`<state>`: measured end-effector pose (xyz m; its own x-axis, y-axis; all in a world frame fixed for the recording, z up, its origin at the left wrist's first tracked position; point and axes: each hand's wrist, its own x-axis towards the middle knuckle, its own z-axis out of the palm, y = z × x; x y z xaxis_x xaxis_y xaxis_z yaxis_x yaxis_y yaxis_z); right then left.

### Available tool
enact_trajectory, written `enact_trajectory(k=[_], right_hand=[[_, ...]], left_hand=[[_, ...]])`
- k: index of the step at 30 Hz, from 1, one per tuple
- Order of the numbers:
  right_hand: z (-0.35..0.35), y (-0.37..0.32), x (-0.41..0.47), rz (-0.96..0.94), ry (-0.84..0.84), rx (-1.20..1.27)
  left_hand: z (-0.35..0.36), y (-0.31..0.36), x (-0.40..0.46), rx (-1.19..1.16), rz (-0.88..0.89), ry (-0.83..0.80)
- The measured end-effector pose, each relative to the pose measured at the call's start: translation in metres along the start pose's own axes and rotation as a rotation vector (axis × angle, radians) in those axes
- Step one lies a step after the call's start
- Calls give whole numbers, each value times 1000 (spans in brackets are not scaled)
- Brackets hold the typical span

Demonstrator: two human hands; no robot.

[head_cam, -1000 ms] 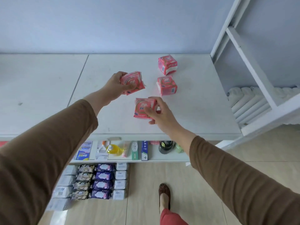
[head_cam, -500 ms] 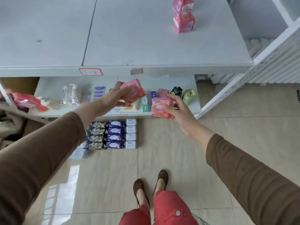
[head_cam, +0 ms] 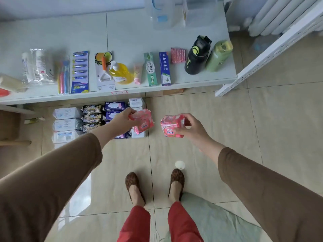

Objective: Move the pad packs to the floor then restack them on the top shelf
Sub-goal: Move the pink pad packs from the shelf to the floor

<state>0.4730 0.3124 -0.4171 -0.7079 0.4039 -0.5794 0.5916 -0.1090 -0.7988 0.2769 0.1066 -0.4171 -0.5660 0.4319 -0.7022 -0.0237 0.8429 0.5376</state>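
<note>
Head view: 2 pink packs held above floor (head_cam: 201,105), 1 pinched in left hand (head_cam: 122,119), 1 (head_cam: 172,126) in right hand (head_cam: 194,128). Risk: dropped carelessly, could knock rows of packs (head_cam: 94,117) on the floor askew.

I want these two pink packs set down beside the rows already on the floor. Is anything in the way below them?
Under the right hand and its pink pack, nothing visible: bare tile. The left hand holds its pink pack over the floor rows, so that one must go down beside them.
</note>
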Motion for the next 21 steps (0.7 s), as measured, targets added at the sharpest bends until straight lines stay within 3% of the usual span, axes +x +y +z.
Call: enact_trajectory(k=[14,21], right_hand=[[86,229,214,-115,95,-275],[111,292,287,-163,91,-342]], left_hand=[[102,-101,290,358,206,183],[114,-125,394,774,332,353]])
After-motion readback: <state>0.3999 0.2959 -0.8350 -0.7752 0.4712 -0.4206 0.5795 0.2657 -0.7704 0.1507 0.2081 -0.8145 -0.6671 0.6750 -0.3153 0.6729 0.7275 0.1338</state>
